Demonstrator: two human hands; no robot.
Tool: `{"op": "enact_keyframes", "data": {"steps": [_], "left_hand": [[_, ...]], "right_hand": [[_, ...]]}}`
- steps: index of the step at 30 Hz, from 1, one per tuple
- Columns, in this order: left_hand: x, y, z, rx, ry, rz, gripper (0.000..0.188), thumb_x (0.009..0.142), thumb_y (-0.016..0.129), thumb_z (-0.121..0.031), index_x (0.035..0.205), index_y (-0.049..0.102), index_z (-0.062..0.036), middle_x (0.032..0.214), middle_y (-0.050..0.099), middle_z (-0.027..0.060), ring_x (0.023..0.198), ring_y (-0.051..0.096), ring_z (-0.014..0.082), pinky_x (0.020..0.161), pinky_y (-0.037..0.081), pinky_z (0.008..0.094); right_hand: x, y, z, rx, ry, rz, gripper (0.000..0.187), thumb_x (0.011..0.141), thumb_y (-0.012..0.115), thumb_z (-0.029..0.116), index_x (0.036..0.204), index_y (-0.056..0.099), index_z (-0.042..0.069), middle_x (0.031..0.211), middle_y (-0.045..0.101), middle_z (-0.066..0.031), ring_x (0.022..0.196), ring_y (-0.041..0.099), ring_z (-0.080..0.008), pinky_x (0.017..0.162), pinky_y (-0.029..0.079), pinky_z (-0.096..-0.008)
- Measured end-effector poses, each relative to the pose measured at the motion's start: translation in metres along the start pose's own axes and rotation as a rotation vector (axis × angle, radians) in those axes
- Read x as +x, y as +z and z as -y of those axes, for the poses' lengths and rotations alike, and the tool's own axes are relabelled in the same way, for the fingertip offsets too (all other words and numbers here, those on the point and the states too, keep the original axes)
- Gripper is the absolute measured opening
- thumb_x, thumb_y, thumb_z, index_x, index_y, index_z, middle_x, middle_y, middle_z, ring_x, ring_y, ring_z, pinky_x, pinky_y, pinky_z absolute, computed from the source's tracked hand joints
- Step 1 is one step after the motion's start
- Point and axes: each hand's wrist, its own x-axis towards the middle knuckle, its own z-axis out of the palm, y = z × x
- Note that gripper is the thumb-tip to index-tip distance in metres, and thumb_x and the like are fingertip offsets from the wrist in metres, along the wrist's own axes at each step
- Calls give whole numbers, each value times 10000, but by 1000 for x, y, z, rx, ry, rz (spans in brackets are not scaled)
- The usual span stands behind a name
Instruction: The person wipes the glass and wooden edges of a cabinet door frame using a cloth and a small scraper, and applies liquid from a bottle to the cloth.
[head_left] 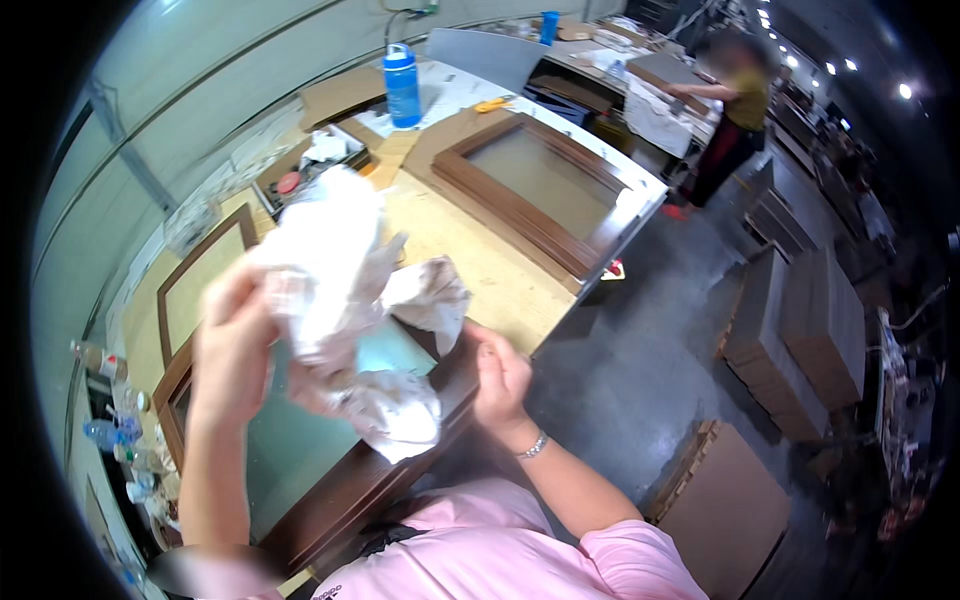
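My left hand (235,325) is closed on a crumpled white cloth (335,260), raised above a framed glass panel. The cloth hangs in loose folds and hides part of the glass. The panel (300,440) has a brown wooden frame and greenish glass, and lies close in front of my body. My right hand (502,380) is closed at the panel's right far corner, next to a hanging fold of the cloth. Its fingertips are partly hidden there. A second brown frame with a glass pane (540,175) lies farther off on the worktable.
A blue bottle (402,88) stands at the table's back, near a box of small items (315,160). Empty-centred frames (200,255) and several bottles (105,435) line the left. Cardboard stacks (790,335) stand on the floor at right. Another person (740,105) works at a far table.
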Motion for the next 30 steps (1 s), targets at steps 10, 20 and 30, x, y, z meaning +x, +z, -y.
{"op": "enact_keyframes", "data": {"steps": [10,20,30], "left_hand": [[-29,-25,56,680,208,173,421,696,694,103,1089,755,-33,1024,721,166,843,710,351,779,570,400],[-75,-18,42,956,278,498,320,668,690,-39,937,825,-147,900,701,-2,863,643,220,755,440,371],[-67,21,62,958,374,296,243,791,768,-96,1032,749,-72,957,648,79,922,634,294,834,471,422]], "right_hand": [[5,10,-7,17,-148,-40,336,1016,488,101,1214,686,-85,775,675,-46,597,484,-53,591,416,-225],[7,1,-5,-6,-99,-32,364,1028,455,144,1161,684,-106,878,733,-60,627,474,-40,603,396,-220],[10,4,6,111,25,127,368,997,438,73,1233,636,-128,1290,693,-215,1192,655,-264,1085,464,-363]]}}
